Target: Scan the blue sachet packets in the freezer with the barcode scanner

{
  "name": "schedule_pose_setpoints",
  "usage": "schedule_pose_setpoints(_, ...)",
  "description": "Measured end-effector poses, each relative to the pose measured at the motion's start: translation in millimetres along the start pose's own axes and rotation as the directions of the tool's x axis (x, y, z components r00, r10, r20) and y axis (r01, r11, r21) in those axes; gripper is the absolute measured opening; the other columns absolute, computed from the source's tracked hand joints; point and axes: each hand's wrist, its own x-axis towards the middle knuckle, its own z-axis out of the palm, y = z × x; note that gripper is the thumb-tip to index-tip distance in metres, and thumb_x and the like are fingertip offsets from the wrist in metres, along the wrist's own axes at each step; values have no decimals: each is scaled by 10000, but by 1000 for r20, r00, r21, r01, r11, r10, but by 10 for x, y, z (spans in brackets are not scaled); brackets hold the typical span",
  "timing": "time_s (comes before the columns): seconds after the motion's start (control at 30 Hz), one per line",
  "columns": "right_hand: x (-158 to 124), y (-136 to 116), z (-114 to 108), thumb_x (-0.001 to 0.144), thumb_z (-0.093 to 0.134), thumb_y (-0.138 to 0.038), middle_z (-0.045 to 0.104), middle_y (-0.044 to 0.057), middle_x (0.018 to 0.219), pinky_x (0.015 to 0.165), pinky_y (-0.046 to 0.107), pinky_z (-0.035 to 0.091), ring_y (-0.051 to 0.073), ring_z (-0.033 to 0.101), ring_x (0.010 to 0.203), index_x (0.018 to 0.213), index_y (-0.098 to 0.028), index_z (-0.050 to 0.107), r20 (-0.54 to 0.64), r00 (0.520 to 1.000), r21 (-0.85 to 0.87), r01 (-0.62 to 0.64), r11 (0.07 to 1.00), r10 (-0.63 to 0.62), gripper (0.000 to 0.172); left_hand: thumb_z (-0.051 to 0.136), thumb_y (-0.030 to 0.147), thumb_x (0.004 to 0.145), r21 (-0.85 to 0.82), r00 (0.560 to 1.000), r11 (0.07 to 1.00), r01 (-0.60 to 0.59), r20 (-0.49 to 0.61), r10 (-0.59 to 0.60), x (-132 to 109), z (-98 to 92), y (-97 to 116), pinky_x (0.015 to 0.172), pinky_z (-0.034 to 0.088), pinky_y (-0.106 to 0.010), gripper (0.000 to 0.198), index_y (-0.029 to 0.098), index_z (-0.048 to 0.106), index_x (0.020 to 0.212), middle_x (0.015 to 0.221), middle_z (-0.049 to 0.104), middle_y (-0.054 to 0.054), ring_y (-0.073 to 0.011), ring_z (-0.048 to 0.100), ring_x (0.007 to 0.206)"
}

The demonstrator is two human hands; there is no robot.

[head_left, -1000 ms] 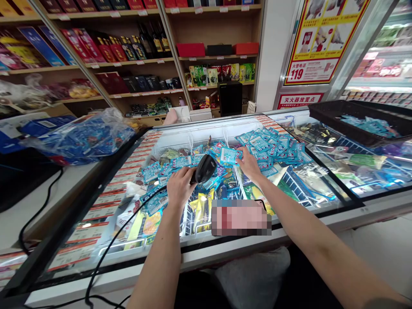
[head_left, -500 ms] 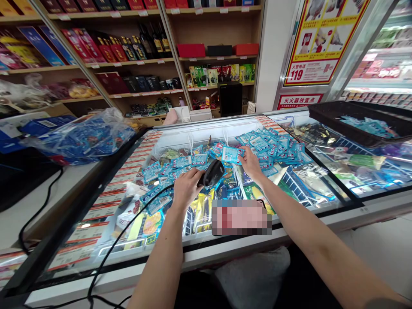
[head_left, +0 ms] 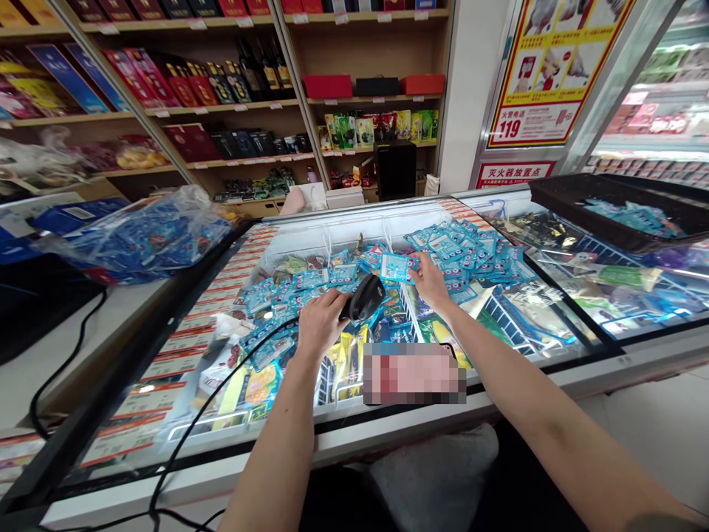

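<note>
My left hand (head_left: 321, 319) is wrapped round the handle of a black barcode scanner (head_left: 366, 297), whose head points up and to the right. A black cable (head_left: 221, 388) runs from the handle down to the lower left. Between the fingers of my right hand (head_left: 430, 281) is a small blue packet (head_left: 395, 267), held flat with a white label facing up, just beyond the scanner's head. A loose pile of matching blue packets (head_left: 470, 247) lies on the glass to the right of that hand. More of them (head_left: 302, 284) are spread to the left.
The packets lie on a glass-topped freezer (head_left: 498, 403). A blurred-out phone (head_left: 415, 375) rests on its near edge. A black tray (head_left: 603, 222) with blue packets stands at right, a clear plastic bag (head_left: 160, 233) of packets at left. Shelves (head_left: 193, 111) line the back wall.
Almost nothing differs. Both hands keep hold of the scanner and the packet in nearly the same place; the whole view has shifted very slightly.
</note>
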Motion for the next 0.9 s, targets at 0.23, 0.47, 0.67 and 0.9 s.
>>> schedule_pose_setpoints(0.23,-10,-8,-15,876,379,-304,629,21,807,672,317,449,217,601,723,1226,-216,425,4,1000,25,-3,1000,3,364,588,235,768,17,1000,1000,-11,7,11,-3,15,-20,757,426,-336,373,238,544,1139,1029,618,-74,-234,589,942)
schedule_pose_setpoints(0.47,-13,-29,-23,870,388,-290,612,25,801,676,324,461,212,599,723,1220,-211,429,-22,1000,69,-6,998,8,361,596,228,761,18,1000,1000,-18,-9,18,-11,30,-28,766,421,-334,386,228,539,1142,1033,621,-68,-237,585,950)
schedule_pose_setpoints(0.67,-12,-71,-125,872,421,-323,583,15,784,684,321,464,177,571,653,1230,-221,456,-176,984,211,42,977,-4,374,568,281,792,24,999,1000,-16,-43,17,-8,22,-53,722,422,-322,349,218,549,1135,1027,627,-65,-227,592,935)
schedule_pose_setpoints(0.9,109,94,-241,871,433,-303,647,79,863,786,332,445,197,586,762,1087,-156,600,-232,969,59,-72,996,84,310,521,257,811,46,991,995,90,-100,-85,-33,11,-91,762,412,-324,317,211,568,1122,1030,628,-77,-232,587,957)
